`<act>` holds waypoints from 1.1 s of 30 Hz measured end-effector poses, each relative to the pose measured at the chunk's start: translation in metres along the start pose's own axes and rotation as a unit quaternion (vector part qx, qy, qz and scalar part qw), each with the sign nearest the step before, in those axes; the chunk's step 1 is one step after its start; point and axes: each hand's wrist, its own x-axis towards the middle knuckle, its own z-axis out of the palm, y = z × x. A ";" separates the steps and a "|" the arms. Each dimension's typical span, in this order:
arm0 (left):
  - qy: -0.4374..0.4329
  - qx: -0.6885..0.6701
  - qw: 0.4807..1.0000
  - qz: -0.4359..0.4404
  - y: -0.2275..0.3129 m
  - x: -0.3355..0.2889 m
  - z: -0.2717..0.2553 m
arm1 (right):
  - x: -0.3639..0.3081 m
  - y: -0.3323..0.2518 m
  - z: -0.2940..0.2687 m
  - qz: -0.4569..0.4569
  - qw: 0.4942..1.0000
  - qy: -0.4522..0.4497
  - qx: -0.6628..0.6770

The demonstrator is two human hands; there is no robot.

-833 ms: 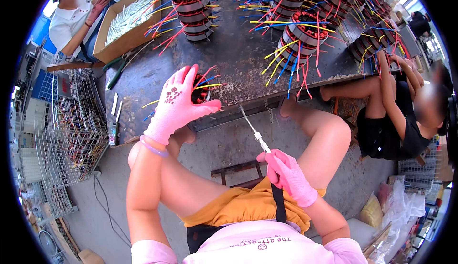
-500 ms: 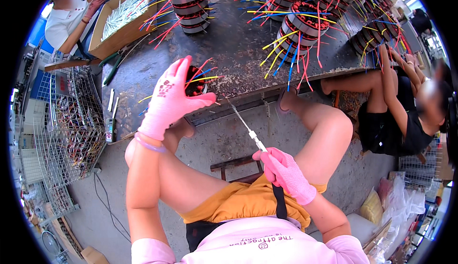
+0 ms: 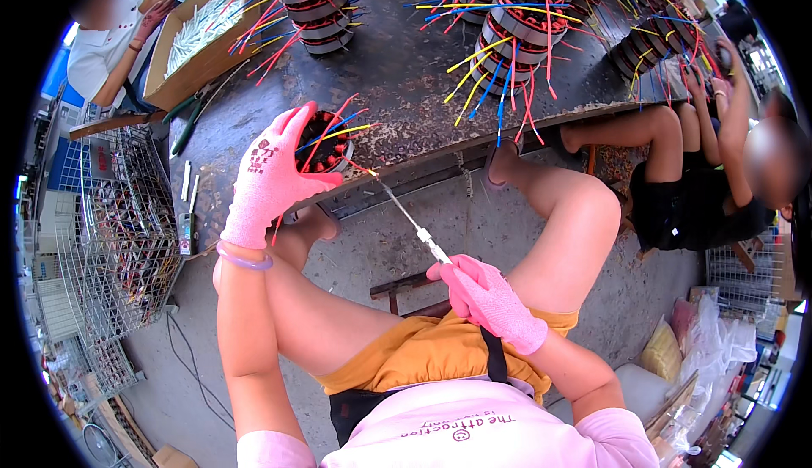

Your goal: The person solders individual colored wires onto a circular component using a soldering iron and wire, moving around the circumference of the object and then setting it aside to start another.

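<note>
Worn bench (image 3: 385, 74) — left hand (image 3: 269, 167) clasps stator (image 3: 338, 156), right hand (image 3: 486, 300) grips rod (image 3: 423, 235) — now at red wire (image 3: 359, 167)

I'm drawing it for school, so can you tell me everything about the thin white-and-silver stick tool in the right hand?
The thin white-and-silver stick tool has a slim, metal-looking shaft, a thicker white collar, then a white part that goes into the pink-gloved right hand, whose grip hides the rest. It slants up and left, seen against the grey floor. Its narrow end is near the front edge of the worn dark table; whether it touches anything is too small to tell.
</note>
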 end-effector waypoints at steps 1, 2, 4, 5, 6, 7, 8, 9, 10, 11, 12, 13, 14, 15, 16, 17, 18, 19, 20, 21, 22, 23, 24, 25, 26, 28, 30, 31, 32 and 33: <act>-0.001 -0.005 1.000 0.001 0.000 0.000 0.000 | 0.001 0.001 0.000 -0.007 1.000 0.001 -0.003; -0.002 -0.010 1.000 0.003 0.000 0.000 0.000 | 0.001 0.002 0.000 -0.014 1.000 0.002 -0.006; 0.004 -0.011 1.000 0.011 -0.001 -0.001 -0.001 | 0.000 -0.002 0.001 -0.006 1.000 0.004 0.009; 0.007 -0.012 1.000 0.015 -0.002 -0.001 -0.001 | 0.000 -0.003 0.001 -0.002 1.000 0.005 0.016; 0.006 -0.011 1.000 0.014 -0.004 -0.002 0.000 | 0.000 -0.003 0.001 -0.005 1.000 0.004 0.010; 0.005 -0.011 1.000 0.014 -0.005 -0.002 0.000 | 0.000 -0.003 0.000 -0.009 1.000 0.002 0.004; 0.005 -0.010 1.000 0.012 -0.006 -0.002 0.000 | 0.000 -0.002 0.000 -0.012 1.000 0.000 -0.003; 0.004 -0.011 1.000 0.010 -0.007 -0.002 0.000 | 0.000 -0.002 0.000 -0.012 1.000 0.000 -0.002; 0.002 -0.013 1.000 0.010 -0.006 -0.001 0.000 | 0.001 -0.001 0.000 -0.012 1.000 0.001 -0.001; 0.000 -0.014 1.000 0.009 -0.006 0.000 0.000 | 0.001 0.000 0.000 -0.012 1.000 0.002 0.001; -0.003 -0.015 1.000 0.006 -0.005 0.001 0.000 | 0.000 -0.002 -0.001 -0.005 1.000 -0.001 -0.001; -0.007 -0.015 1.000 0.001 -0.005 0.000 0.000 | 0.000 -0.004 -0.001 0.002 1.000 -0.004 -0.004; -0.010 -0.016 1.000 -0.003 -0.004 0.000 0.000 | 0.000 -0.005 -0.002 0.010 1.000 -0.008 -0.006; -0.009 -0.018 1.000 -0.004 -0.005 0.000 0.000 | 0.000 -0.004 -0.001 0.009 1.000 -0.006 -0.002; -0.008 -0.019 1.000 -0.005 -0.005 0.000 0.000 | 0.000 -0.004 -0.001 0.009 1.000 -0.004 0.001; -0.006 -0.021 1.000 -0.006 -0.006 -0.001 0.000 | 0.000 -0.003 0.000 0.008 1.000 -0.003 0.004; -0.006 -0.023 1.000 -0.009 -0.006 -0.001 0.000 | 0.000 -0.003 0.000 0.009 1.000 -0.004 0.006; -0.006 -0.027 1.000 -0.010 -0.005 -0.001 0.001 | 0.000 -0.002 0.000 0.011 1.000 -0.004 0.008; -0.006 -0.030 0.999 -0.012 -0.005 0.000 0.001 | -0.001 -0.002 -0.001 0.012 1.000 -0.004 0.009; -0.002 -0.033 0.999 -0.009 -0.005 0.000 0.003 | -0.001 -0.003 -0.001 0.012 1.000 -0.002 0.007; 0.002 -0.035 0.999 -0.006 -0.006 -0.001 0.003 | -0.001 -0.003 0.000 0.012 1.000 0.000 0.006; 0.005 -0.037 0.999 -0.002 -0.006 -0.001 0.004 | -0.001 -0.003 0.001 0.012 1.000 0.002 0.005; 0.008 -0.038 0.999 0.002 -0.006 -0.001 0.005 | -0.001 -0.004 0.001 0.014 1.000 0.003 0.006; 0.011 -0.038 0.999 0.006 -0.007 -0.001 0.005 | -0.001 -0.004 0.001 0.014 1.000 0.004 0.007; 0.013 -0.038 0.999 0.011 -0.007 0.000 0.005 | -0.002 -0.004 0.001 0.015 1.000 0.006 0.009; 0.009 -0.037 0.999 0.017 -0.007 0.000 0.005 | -0.003 -0.004 0.002 0.015 1.000 0.009 0.021; 0.009 -0.030 0.999 0.019 -0.007 0.000 0.005 | -0.003 -0.002 0.001 0.010 1.000 0.009 0.020; 0.011 -0.024 0.999 0.019 -0.007 0.000 0.005 | -0.003 -0.001 0.000 0.005 1.000 0.007 0.012; 0.013 -0.018 1.000 0.019 -0.007 0.001 0.006 | -0.002 0.000 -0.001 0.000 1.000 0.006 0.004; 0.007 -0.024 1.000 0.013 -0.006 0.001 0.005 | -0.003 -0.001 -0.002 -0.006 1.000 0.002 -0.011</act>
